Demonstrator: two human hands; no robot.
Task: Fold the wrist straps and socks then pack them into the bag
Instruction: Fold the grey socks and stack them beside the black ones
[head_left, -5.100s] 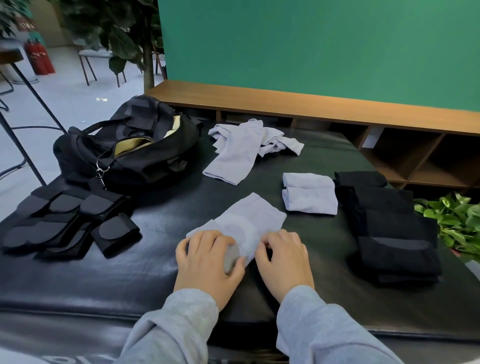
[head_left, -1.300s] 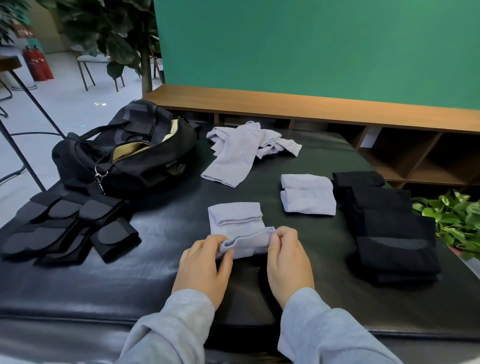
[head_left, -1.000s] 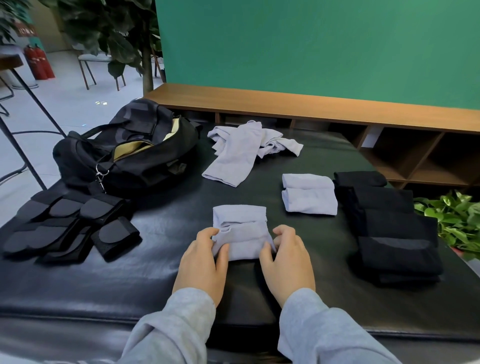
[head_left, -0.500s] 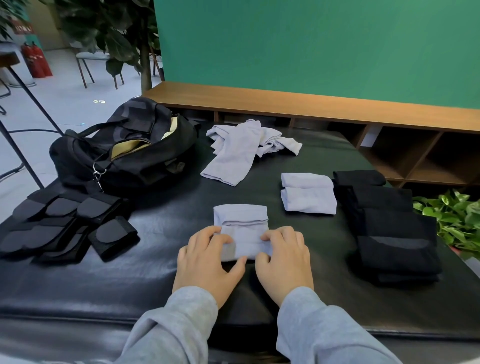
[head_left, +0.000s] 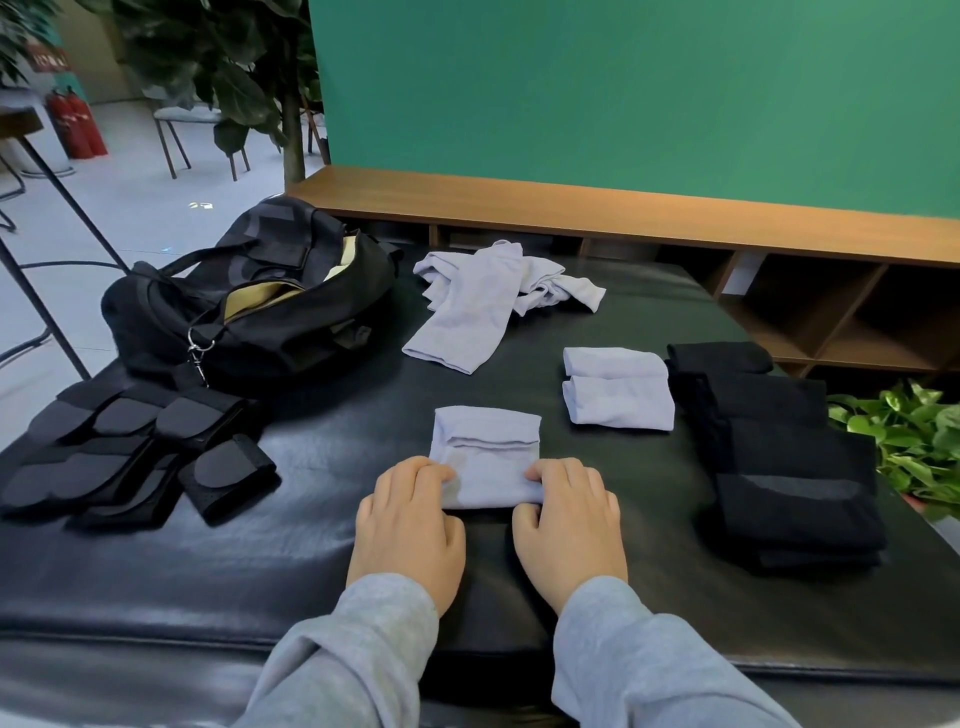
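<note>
- The step in hand looks like finishing the fold of a pale sock (head_left: 485, 457), which lies doubled over on the near middle of the black table (head_left: 311, 545).
- Next it likely wants a move right, to join the folded pale socks (head_left: 617, 387) beside the black sock stack (head_left: 779, 447); unfolded socks (head_left: 483, 296) wait farther off.
- The left hand (head_left: 408, 525) pinches the sock's near left edge, fingers curled.
- The right hand (head_left: 569, 519) pinches the near right edge likewise.
- The open bag (head_left: 249, 306) sits far left, with the wrist straps (head_left: 130, 457) nearer.
</note>
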